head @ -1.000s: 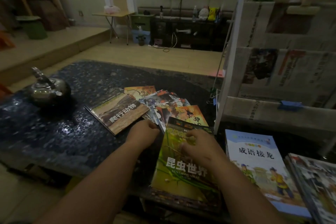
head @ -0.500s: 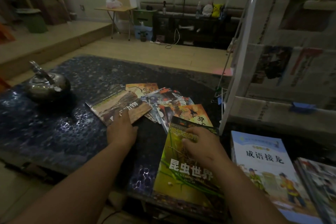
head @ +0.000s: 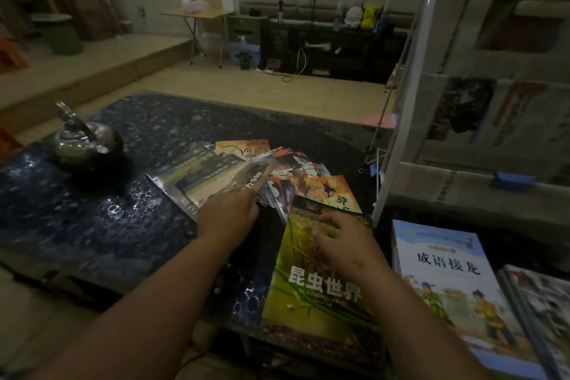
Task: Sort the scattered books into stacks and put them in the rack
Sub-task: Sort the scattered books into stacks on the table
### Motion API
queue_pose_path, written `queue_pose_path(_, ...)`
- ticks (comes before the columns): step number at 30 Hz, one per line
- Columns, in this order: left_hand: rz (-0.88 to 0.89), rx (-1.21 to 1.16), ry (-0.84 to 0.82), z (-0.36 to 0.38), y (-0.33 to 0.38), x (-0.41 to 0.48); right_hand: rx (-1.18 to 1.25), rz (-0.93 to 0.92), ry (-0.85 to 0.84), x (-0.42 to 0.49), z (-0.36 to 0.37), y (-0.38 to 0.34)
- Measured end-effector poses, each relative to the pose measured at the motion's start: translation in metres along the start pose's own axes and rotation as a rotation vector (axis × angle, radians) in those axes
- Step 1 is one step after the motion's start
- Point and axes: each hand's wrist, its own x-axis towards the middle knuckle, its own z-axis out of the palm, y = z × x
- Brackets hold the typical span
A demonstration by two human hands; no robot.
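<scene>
Mostly glossy rectangular books (head: pixel 324 191), pebbled dark tabletop (head: pixel 92 225), rounded metal kettle (head: pixel 83 145).

Green-yellow book (head: pixel 320 284), pale-blue book (head: pixel 444 287), dark blue pebble-patterned table (head: pixel 92 219).

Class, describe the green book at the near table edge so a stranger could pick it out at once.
Find the dark pebbled table; at its near edge, right of the fanned thin books, lies the green book with the right hand resting on it. Unlike the pale blue book beside it, its cover is green and yellow with big white characters.
</scene>
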Motion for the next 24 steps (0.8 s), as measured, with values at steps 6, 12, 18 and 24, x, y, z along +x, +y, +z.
queue_pose_path(6,0.282,-0.144,0.078,-0.013,0.024,-0.009,0.082,0.079,0.029,-0.002,-0.009,0.006)
queue_pose_path(12,0.457,-0.277,-0.046,-0.019,0.054,-0.018,0.319,0.3,0.143,0.002,-0.015,0.009)
queue_pose_path(18,0.495,-0.301,-0.207,-0.017,0.058,-0.02,0.329,0.314,0.119,0.002,-0.013,0.011)
queue_pose_path(24,-0.031,-0.548,-0.189,-0.016,0.06,-0.015,0.107,0.332,0.009,-0.002,-0.019,0.012)
